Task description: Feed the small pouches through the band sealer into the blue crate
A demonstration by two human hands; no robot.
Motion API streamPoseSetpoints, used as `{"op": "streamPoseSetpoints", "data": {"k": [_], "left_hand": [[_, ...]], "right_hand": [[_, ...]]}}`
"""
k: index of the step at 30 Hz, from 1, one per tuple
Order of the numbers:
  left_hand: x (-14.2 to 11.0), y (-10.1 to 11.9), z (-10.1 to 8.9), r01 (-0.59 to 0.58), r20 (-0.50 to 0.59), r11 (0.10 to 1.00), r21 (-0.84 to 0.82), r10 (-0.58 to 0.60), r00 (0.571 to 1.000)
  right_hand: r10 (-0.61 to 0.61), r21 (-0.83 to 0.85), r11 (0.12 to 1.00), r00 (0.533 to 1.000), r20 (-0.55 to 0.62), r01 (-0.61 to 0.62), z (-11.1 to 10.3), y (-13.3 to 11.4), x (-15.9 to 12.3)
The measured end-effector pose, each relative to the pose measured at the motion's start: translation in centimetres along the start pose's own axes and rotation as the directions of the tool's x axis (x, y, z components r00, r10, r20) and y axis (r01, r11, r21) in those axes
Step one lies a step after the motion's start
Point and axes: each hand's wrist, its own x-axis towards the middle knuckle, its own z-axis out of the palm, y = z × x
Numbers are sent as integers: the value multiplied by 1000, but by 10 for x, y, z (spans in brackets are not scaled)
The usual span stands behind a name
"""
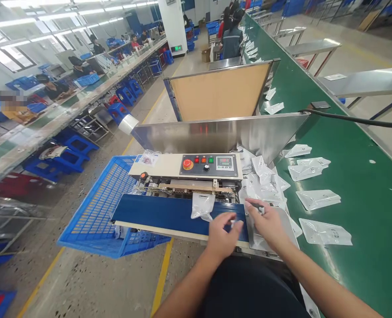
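Dark trousers over the person's lap (249, 287) fill 6 o'clock, both bare forearms running up from there to frame centre. Left hand (223, 233) sits palm-down on the right end of the dark blue conveyor belt (163, 214), fingers curled in, thumb and forefinger pinching the edge of a small clear plastic pouch (237, 221); how much of it the hand has hold of is hard to tell. Right hand (265, 221) is just beside it at 3 o'clock, fingers half-bent, tips pressing the same pouch's far side over a flat steel feed plate (287, 218). Second clear pouch (201, 205) lies on the belt at 11 o'clock of the left hand, its top edge under the sealing rail. Cream-coloured band sealer housing (169, 165) sits at 12 o'clock of the belt, with red mushroom stop button (187, 164) and small digital readout (224, 162). Loose pile of white pouches (265, 176) at 1 o'clock, between the sealer and the long green conveyor table (364, 185); more pouches are scattered on that table, well apart. Blue plastic mesh crate (96, 207) is at 9 o'clock, under the belt's left end. Other workers are seated at benches at 10 to 12 o'clock, far off.
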Motion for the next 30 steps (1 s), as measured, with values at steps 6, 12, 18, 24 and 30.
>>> {"op": "streamPoseSetpoints", "data": {"k": [6,12,18,24,30], "left_hand": [[11,8,43,-18,-33,1000,-21,18,999],[13,-5,53,142,6,982,-127,-143,990],[34,-25,55,384,-25,888,-251,-403,915],[59,-37,5,535,-55,784,-316,-578,814],[20,-26,18,489,119,842,-227,-475,872]], "right_hand": [[105,404,911,994,-26,-86,8,-7,-13],[60,145,988,998,7,-60,-22,13,-24],[83,10,997,977,-199,-82,-36,33,-12],[231,148,970,926,-300,-194,-86,38,24],[222,138,959,958,181,-248,-48,30,-16]]}}
